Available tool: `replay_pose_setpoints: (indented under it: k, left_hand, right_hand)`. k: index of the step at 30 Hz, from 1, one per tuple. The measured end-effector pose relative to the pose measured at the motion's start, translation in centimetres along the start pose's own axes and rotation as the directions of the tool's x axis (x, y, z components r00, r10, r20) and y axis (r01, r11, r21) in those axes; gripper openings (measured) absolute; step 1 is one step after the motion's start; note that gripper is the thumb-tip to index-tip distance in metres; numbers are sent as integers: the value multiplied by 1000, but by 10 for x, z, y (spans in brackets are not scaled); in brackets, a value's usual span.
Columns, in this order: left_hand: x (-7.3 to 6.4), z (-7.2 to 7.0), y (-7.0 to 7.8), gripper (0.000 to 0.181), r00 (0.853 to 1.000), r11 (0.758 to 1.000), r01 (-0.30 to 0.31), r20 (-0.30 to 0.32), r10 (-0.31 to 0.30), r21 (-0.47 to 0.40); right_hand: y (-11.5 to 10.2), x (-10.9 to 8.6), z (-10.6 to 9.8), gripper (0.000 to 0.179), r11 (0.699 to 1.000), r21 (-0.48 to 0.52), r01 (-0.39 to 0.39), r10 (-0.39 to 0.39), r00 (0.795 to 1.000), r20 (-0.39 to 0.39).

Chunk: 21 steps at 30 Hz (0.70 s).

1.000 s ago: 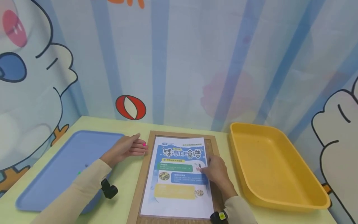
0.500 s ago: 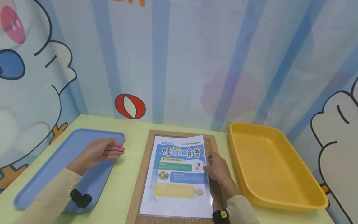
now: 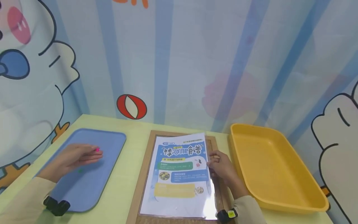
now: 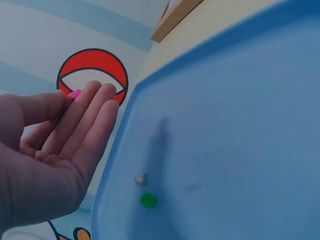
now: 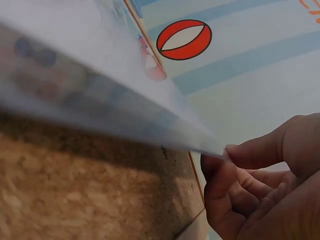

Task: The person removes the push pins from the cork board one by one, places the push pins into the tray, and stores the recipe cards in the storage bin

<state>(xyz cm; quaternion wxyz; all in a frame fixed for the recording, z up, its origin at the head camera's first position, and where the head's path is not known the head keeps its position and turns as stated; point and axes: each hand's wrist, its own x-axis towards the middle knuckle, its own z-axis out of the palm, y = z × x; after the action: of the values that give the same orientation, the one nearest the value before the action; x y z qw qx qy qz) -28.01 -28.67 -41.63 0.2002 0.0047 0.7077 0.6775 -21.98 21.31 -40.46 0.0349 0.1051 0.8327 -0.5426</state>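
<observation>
My left hand [image 3: 74, 157] is over the blue tray [image 3: 110, 146], pinching a small pink thumbtack [image 4: 74, 94] between thumb and index finger. The other fingers stretch out straight. On the tray in the left wrist view lie a green thumbtack [image 4: 148, 200] and a small pale one [image 4: 140, 180]. A printed sheet [image 3: 179, 168] covers most of a wood-framed cork board [image 5: 75, 190] in the middle of the table. My right hand [image 3: 223, 168] pinches the sheet's right edge, which is raised off the cork.
Right of the board stands a deep yellow bin [image 3: 274, 168]. The pale yellow table [image 3: 123, 183] ends at the back against a striped cartoon backdrop [image 3: 184, 62].
My left hand has moved left, from the board's left edge to over the blue tray, with the pink thumbtack. My right hand keeps its pinch, and the sheet's right edge is lifted higher.
</observation>
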Motion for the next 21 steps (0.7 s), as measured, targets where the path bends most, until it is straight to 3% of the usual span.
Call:
replay_pose_setpoints:
  k: [3,8,12,14,18,21]
  left_hand:
    - [-1,-7,-2,55,1000,1000,19,-12,-19,-1]
    - [-5,-22,-5,13,1000,993,28,-2,-28,-118]
    - [-8,-32,-6,9,999,993,48,-14,-50,-104]
    - [-8,-36,-6,10,997,995,70,-39,-72,-65]
    - [-6,-43,-6,39,995,996,88,-45,-89,-12]
    - [-5,-50,-9,50,995,995,97,-32,-97,-9]
  right_hand:
    - [-2,-4,-3,37,999,50,12,-12,1000,9]
    - [-4,-10,-8,38,998,60,26,-26,1000,-3]
    - [-5,-13,-11,36,999,21,29,-29,999,-15]
    - [-6,-14,-12,36,999,0,37,-37,999,-17]
    - [-10,-13,-16,35,998,34,49,-48,999,-14]
    - [-16,-10,-20,34,994,97,45,-44,999,-11]
